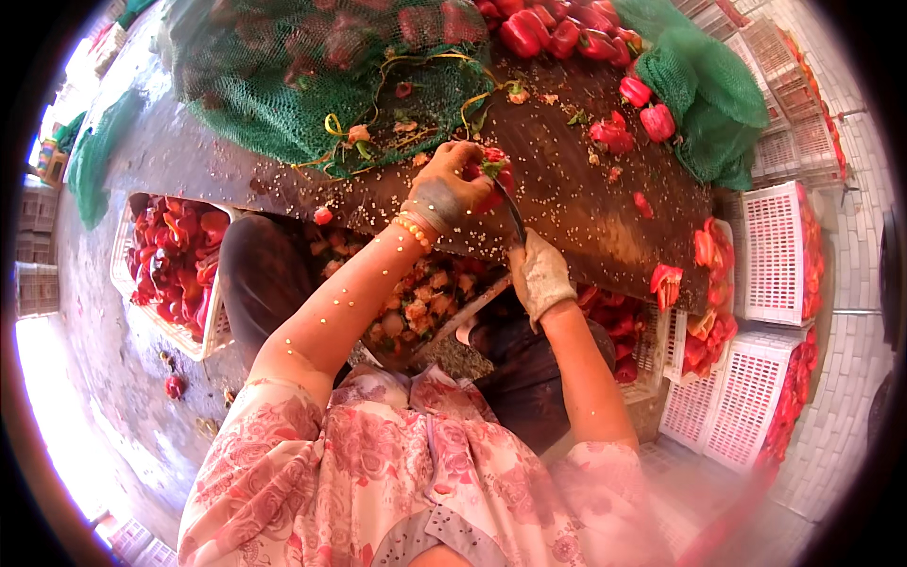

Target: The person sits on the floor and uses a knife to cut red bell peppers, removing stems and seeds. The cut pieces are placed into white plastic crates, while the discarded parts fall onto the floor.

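Note:
My left hand (446,186), stained orange and grey, grips a red bell pepper (489,201) with its green stem end turned toward my right side. My right hand (544,273) wears a pale work glove and holds a knife (516,216). The dark blade reaches up to the pepper and meets it near the stem; how deep it goes cannot be seen. Both hands are above the near edge of a brown work surface (602,227) strewn with pale seeds. Below my left forearm, a container (460,315) between my legs holds cut-out pepper cores (418,305).
A green mesh sack (255,127) of peppers lies ahead, beside loose red peppers (560,32). More green mesh (708,106) drapes at the right. A white crate (117,266) of cut peppers stands left; several white crates (772,248) with red peppers line the right.

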`<action>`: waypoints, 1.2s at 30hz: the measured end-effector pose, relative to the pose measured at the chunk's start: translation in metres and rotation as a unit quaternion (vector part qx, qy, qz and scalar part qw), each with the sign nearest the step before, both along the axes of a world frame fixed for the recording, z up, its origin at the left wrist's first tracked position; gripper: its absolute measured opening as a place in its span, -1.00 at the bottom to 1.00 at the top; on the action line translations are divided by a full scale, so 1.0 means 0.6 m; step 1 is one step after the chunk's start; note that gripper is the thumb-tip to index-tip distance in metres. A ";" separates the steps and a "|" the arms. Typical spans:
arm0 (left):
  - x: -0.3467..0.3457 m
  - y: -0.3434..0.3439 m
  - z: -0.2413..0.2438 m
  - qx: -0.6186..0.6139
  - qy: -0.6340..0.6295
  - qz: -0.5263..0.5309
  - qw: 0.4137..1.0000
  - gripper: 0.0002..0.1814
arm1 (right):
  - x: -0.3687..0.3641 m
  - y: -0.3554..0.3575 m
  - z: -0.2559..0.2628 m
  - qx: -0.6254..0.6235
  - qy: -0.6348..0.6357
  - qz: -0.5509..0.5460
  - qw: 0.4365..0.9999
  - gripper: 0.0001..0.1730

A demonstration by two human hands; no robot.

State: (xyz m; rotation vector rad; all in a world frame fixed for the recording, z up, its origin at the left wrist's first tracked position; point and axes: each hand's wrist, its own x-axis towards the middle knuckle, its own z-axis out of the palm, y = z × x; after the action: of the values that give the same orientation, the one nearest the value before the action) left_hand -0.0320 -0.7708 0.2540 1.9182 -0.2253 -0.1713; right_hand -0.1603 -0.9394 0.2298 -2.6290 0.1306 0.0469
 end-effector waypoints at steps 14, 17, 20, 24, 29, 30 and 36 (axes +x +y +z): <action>0.006 -0.015 0.007 0.035 0.052 0.036 0.997 -0.54 | 0.166 -0.041 -0.073 0.004 -0.108 -0.029 0.994 -0.56; 0.009 -0.013 0.011 -0.005 0.120 0.077 0.990 -0.56 | 0.186 -0.014 -0.056 0.103 -0.070 0.005 0.992 -0.56; 0.028 -0.028 -0.060 -0.018 0.059 0.096 0.993 -0.59 | 0.194 -0.007 -0.075 0.174 -0.070 0.026 0.982 -0.61; 0.032 -0.017 -0.067 -0.032 0.073 0.084 0.993 -0.64 | 0.199 -0.006 -0.078 0.192 -0.058 0.020 0.979 -0.67; 0.021 0.022 -0.087 -0.093 -0.015 0.034 0.995 -0.66 | 0.225 -0.011 -0.061 0.408 0.022 -0.018 0.912 -0.73; 0.023 0.032 -0.087 -0.107 -0.039 0.019 0.993 -0.66 | 0.217 0.006 0.002 0.507 0.063 -0.072 0.857 -0.74; -0.007 0.080 -0.084 -0.058 -0.120 -0.077 0.988 -0.75 | 0.238 -0.026 -0.025 0.650 0.129 -0.147 0.735 -0.68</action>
State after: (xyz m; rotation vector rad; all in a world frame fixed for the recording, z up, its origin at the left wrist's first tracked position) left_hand -0.0362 -0.7226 0.2034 1.8042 -0.5349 -0.0270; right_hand -0.0175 -0.9550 0.2149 -1.1485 0.4253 0.2802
